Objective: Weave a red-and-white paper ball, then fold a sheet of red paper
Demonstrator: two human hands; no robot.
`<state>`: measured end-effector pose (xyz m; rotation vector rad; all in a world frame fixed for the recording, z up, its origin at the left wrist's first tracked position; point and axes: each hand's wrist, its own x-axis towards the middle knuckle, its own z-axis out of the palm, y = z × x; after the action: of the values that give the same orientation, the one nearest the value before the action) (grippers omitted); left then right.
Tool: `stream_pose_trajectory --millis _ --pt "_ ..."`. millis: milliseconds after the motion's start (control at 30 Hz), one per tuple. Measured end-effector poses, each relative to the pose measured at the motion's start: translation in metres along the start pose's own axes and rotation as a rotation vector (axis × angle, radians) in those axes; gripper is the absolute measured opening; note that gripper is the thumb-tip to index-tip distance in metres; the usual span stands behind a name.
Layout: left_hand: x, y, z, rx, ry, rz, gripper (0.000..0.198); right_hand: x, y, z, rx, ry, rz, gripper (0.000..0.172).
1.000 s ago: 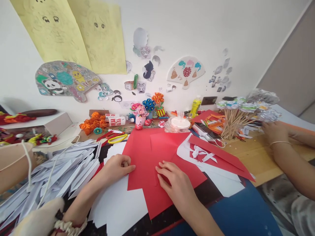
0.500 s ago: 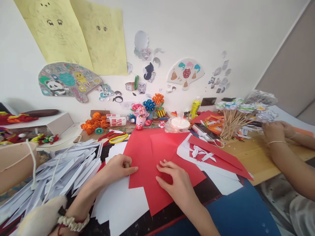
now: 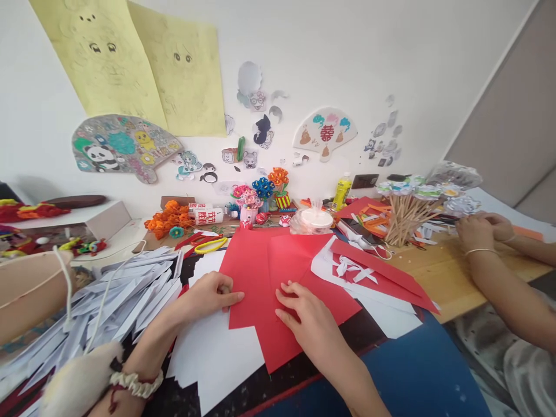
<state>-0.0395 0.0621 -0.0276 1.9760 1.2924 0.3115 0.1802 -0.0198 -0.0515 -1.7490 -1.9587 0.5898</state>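
Sheets of red paper (image 3: 249,263) lie overlapping on white paper (image 3: 226,365) at the middle of the table. On the left edge of the red paper, my left hand (image 3: 214,294) pinches it, thumb on top and the other fingers curled at the border. My right hand (image 3: 306,310) rests on the lower right part of the red paper, fingers spread and slightly bent, gripping nothing. Beyond my left hand lies a pair of yellow-handled scissors (image 3: 211,245). To the right, a folded red sheet (image 3: 382,269) carries white paper cutouts (image 3: 355,270).
Folded white paper strips (image 3: 117,289) pile up at the left. Orange craft flowers (image 3: 169,218), a white lidded tub (image 3: 316,220) and a yellow bottle (image 3: 341,192) stand along the wall. A bundle of wooden sticks (image 3: 400,223) is near another person's hands (image 3: 482,231).
The view has shifted slightly. Both my hands stay in nearly the same places on the red paper, with no clear movement of the sheets.
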Motion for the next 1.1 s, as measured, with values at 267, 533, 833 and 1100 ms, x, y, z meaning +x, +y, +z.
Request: stream_pose_trajectory --millis 267,533,833,1100 --pt "-0.003 0.004 -0.001 -0.030 -0.024 -0.004 0.042 0.001 -0.004 0.001 -0.007 0.051 0.012 0.033" --pt "-0.006 0.005 -0.003 -0.027 -0.059 0.000 0.042 0.003 -0.002 0.004 0.011 0.093 -0.043 0.032" --pt "-0.006 0.004 -0.003 -0.014 -0.054 -0.002 0.042 0.006 0.007 0.014 0.012 0.102 -0.012 0.032" --pt "-0.012 0.002 -0.010 -0.012 -0.077 -0.032 0.043 0.005 0.005 0.015 0.002 0.104 -0.001 0.033"
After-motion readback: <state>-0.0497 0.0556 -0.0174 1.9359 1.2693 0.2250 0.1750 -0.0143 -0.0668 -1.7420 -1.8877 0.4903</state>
